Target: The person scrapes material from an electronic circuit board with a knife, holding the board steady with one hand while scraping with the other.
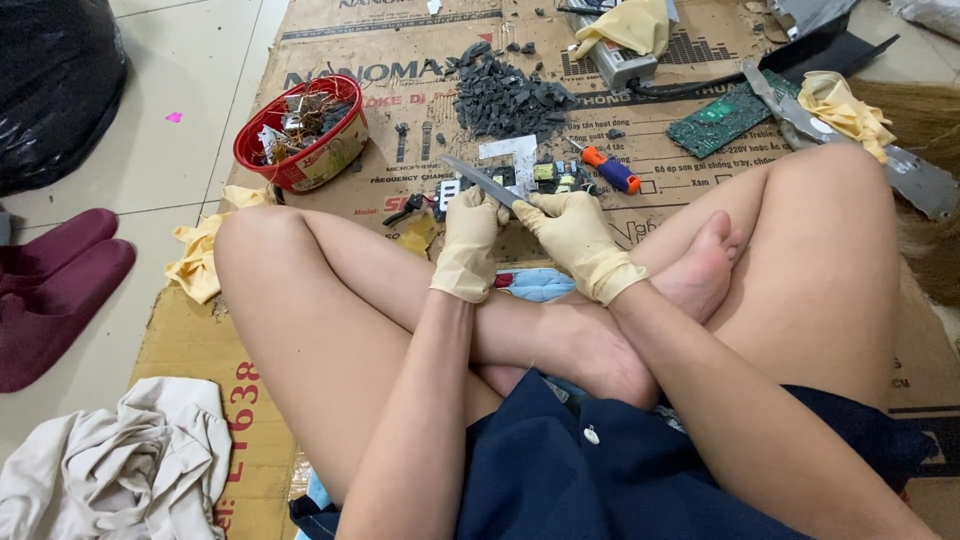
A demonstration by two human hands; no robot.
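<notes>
Crosswise, the long grey metal knife blade (pixel 480 180) ran up-left from the gloved right hand (pixel 575 238) gripping it, over a small circuit board (pixel 452 190) pinched by the gloved left hand (pixel 468 240).

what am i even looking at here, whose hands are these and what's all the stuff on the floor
This is one picture from a camera worn on a person's head, looking down at their own lap. The person sits cross-legged on flattened cardboard on a tiled floor. Both hands wear pale rubber gloves. The right hand grips a knife, its blade pointing up and left. The left hand pinches a small electronic part against the blade; the part is mostly hidden.

Ahead of the hands lie a red bowl of wires and scraps, a heap of dark grey broken pieces, an orange-handled screwdriver and a green circuit board. Spare yellow gloves, a crumpled cloth and maroon slippers lie around.
</notes>
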